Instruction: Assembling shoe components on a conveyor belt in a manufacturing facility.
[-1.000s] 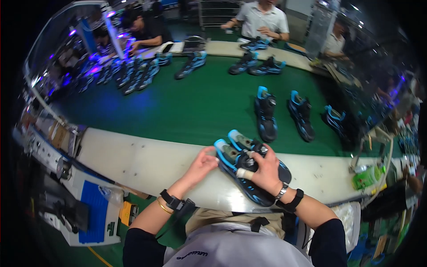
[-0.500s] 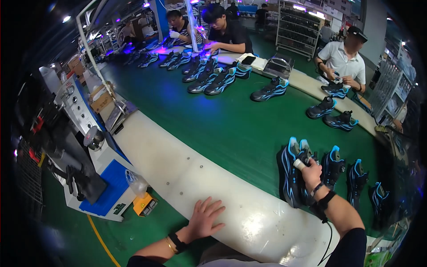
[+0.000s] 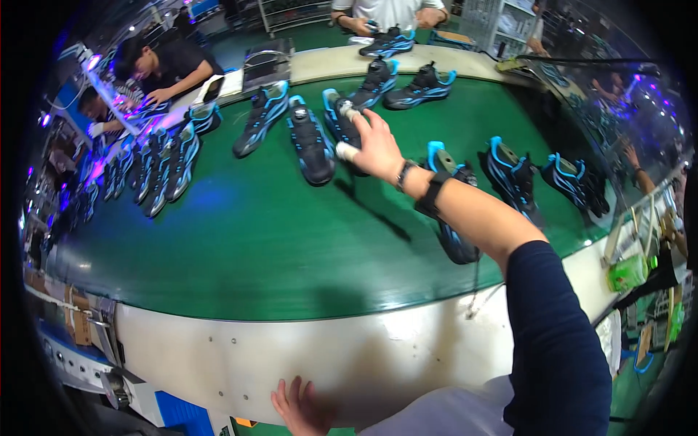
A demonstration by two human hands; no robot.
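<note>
Now that shoe pair [image 3: 311,149] has crossed toward belt's [image 3: 254,251] far edge, looks set down; right hand [image 3: 379,149] over one, grip unclear; left hand [image 3: 301,410] open.

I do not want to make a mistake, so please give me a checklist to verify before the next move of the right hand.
1. Right hand is at a shoe: ok, thumb and fingers are around its upper part.
2. Grip is firm: cannot tell; the hand covers part of the shoe.
3. Left hand is free: ok, no object seen in it, near the white table edge.
4. Wide space beside the shoe: not ok, another shoe stands close on its left.
5. Right forearm clears the shoe below it: cannot tell, they overlap in view.
</note>
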